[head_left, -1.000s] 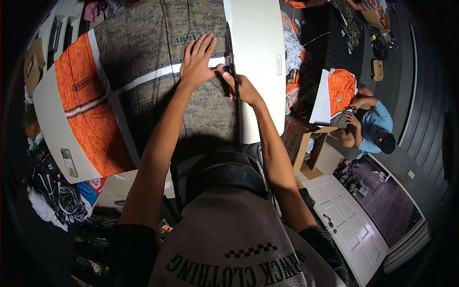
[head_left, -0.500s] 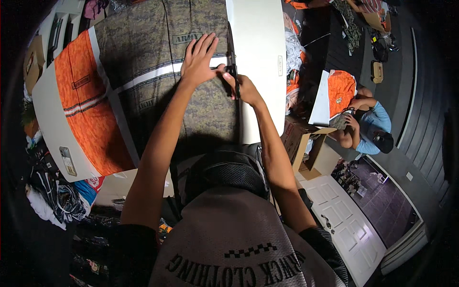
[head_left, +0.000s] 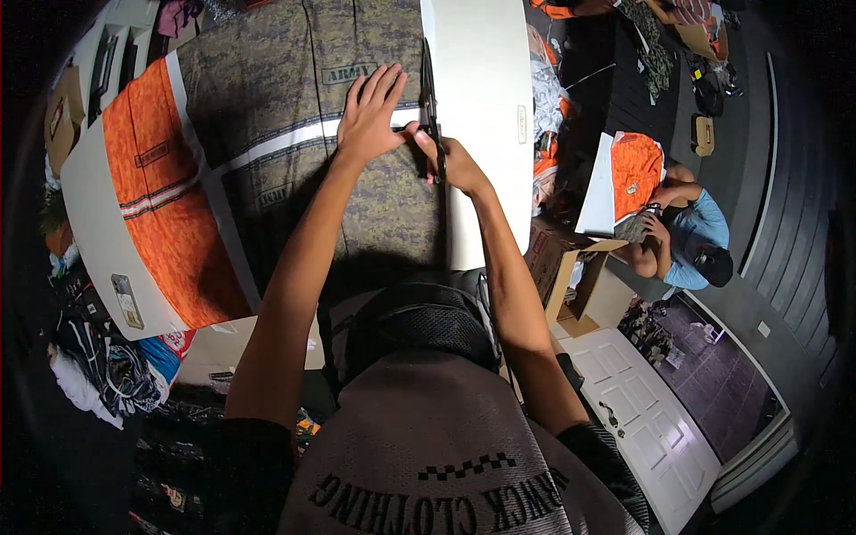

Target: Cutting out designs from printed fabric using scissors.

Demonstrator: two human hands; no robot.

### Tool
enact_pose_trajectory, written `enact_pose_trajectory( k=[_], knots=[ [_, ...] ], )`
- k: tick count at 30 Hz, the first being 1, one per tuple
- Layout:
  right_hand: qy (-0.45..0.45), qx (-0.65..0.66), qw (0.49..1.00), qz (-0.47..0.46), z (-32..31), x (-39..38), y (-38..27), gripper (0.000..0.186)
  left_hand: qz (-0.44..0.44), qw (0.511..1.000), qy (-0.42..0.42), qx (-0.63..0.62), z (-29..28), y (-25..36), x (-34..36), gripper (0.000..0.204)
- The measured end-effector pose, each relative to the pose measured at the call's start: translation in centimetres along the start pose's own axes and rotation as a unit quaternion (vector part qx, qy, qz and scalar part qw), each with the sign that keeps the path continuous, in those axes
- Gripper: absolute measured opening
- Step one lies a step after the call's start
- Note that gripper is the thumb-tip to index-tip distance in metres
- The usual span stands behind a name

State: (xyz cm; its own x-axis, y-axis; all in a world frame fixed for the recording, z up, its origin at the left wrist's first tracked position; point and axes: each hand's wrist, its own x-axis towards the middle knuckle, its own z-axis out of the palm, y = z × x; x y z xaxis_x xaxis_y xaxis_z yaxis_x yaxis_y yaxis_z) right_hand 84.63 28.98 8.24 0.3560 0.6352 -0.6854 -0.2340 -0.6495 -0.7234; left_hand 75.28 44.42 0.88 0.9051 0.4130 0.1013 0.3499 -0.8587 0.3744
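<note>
Left hand [head_left: 370, 120] lay splayed on camouflage fabric [head_left: 259, 76], right hand [head_left: 459, 168] gripped scissors [head_left: 432, 111]; edge seemed trimmed nearside of hands, uncut beyond.

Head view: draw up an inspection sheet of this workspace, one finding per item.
Surface: white table, largely covered by fabric.
Job's things: camouflage-print fabric beside orange fabric; black scissors along the camouflage piece's right edge.
Clutter: open cardboard box right of the table; heaped dark and white items at lower left.
Hands: left hand spread flat on the camouflage-print fabric; right hand gripping the scissors.
Cables: nothing seen for certain.
Surroundings: person in light-blue top at right; white panelled door at lower right.
</note>
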Motion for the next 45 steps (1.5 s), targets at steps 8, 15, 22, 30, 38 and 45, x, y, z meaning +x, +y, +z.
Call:
enact_pose_trajectory(
  k=[8,15,22,30,38,45],
  knots=[
    [0.013,-0.026,1.0,0.006,-0.4,1.4,0.1,0.059,-0.005,1.0,-0.025,0.009,-0.5,0.1,0.1,0.087],
    [0.018,-0.027,0.999,-0.004,-0.4,1.6,0.1,0.061,-0.006,0.999,-0.035,0.017,-0.7,0.2,0.1,0.088],
    [0.027,-0.047,0.998,-0.01,-0.3,1.5,0.0,0.061,-0.003,1.0,-0.021,-0.003,-0.4,-0.1,0.0,0.089],
    [0.034,-0.019,0.999,-0.028,0.0,0.3,1.0,0.06,0.011,1.0,0.01,-0.023,0.2,-0.1,0.2,0.085],
    [0.053,0.022,0.998,-0.005,3.1,-7.1,6.4,0.056,0.03,0.985,0.066,-0.158,-1.3,-1.4,0.4,0.07],
    [0.186,-0.231,0.954,-0.044,6.0,-6.9,8.8,0.042,-0.046,0.984,0.139,-0.1,-8.4,-9.6,-12.5,0.066]
  ],
)
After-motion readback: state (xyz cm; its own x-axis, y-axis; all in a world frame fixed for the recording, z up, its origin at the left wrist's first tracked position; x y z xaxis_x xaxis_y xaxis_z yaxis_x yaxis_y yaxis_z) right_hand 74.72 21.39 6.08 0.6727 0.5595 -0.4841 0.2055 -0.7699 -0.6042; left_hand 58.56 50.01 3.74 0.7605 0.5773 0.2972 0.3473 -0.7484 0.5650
